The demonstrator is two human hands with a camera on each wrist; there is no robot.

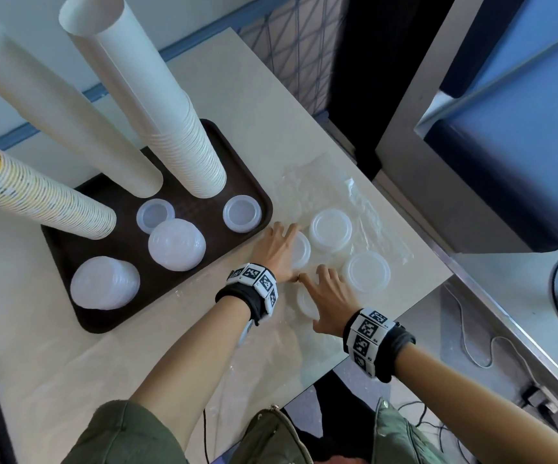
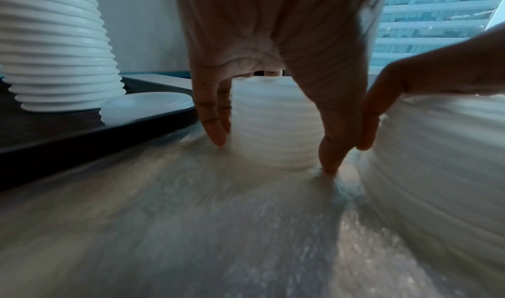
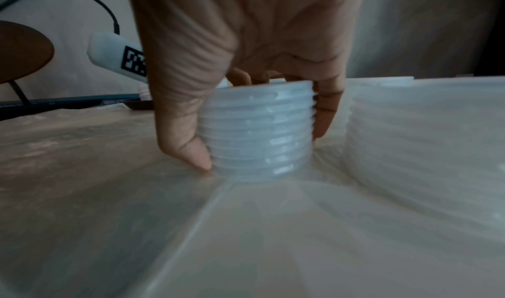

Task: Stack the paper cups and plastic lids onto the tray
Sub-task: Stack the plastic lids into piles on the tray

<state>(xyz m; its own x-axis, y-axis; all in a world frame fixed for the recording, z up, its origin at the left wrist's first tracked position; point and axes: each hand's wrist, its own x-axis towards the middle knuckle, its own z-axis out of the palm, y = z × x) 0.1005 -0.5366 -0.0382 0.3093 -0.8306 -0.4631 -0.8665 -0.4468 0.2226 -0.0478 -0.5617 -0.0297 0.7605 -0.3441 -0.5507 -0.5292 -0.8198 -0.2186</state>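
Plastic lid stacks in both hands' grip, L & R.

Left hand apparently grips blurred lid stack.

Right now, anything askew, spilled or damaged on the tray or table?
No spill or damage shows. One oddity: the printed cup stack leans hard left over the tray edge. Crumpled clear plastic wrap lies under the loose lid stacks.
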